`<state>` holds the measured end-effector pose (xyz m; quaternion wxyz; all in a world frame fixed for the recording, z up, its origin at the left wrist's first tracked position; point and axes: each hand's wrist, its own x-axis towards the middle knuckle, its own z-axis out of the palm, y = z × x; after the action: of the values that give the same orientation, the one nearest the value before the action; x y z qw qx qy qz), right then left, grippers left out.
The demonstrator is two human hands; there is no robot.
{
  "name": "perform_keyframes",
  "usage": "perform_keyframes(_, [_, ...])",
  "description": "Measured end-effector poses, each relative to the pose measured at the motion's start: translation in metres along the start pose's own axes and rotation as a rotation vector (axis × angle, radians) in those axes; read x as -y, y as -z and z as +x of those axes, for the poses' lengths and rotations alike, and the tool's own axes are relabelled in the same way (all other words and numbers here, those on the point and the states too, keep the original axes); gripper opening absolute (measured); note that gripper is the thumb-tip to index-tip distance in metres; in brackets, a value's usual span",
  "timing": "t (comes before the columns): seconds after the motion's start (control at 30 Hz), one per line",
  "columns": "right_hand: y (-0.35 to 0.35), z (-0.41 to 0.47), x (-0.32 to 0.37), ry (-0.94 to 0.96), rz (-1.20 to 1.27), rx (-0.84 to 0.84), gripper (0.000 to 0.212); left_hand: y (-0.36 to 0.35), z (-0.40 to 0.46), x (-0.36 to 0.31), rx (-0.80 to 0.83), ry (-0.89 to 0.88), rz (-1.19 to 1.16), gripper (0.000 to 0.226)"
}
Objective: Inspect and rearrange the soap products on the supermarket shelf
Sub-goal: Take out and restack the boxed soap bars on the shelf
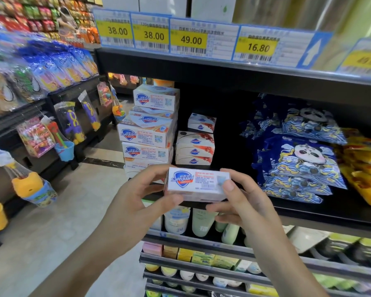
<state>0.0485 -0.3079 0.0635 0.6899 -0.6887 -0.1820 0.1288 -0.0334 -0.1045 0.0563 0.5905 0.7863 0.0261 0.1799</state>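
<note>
A white Safeguard soap box (198,184) lay level between the person's two hands, its long axis running left to right across the view and its printed face, with the blue shield logo at the left end, turned toward the camera. The left hand (137,202) gripped the box's left end, thumb under the lower front edge and fingers curled behind it. The right hand (242,200) pinched the right end, thumb pressed on the front face near the corner and fingers wrapped beneath. The box hung in front of the black shelf (330,213), just before its front edge and below the stacked soap. On that shelf stood one tall stack of Safeguard boxes (150,129) at the left end, at least five boxes high, though the lowest ones were partly hidden by the hands. Just beside it on the right was a shorter stack of three boxes with red print (195,150), and behind that a single box of the same kind (201,123), set deeper in. Farther right lay a heap of blue panda-print packs (298,159), too overlapped to count, and yellow packs (366,168) at the far right. Along the shelf above hung four readable yellow price tags (191,39) and a fifth, blurred one at the right edge.
</note>
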Motion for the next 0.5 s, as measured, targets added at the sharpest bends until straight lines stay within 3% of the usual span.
perform_keyframes(0.2, [0.001,-0.001,0.0,0.187,-0.05,0.116,0.052,-0.001,0.003,-0.001,-0.013,0.051,-0.101,0.034])
perform_keyframes(0.33, [0.003,-0.003,-0.005,0.358,-0.209,0.174,0.067,-0.003,0.007,0.0,-0.035,0.058,-0.118,0.035])
perform_keyframes(0.5, [0.002,-0.002,-0.008,0.45,-0.386,0.237,0.065,-0.006,0.011,-0.001,-0.073,0.127,-0.187,0.036])
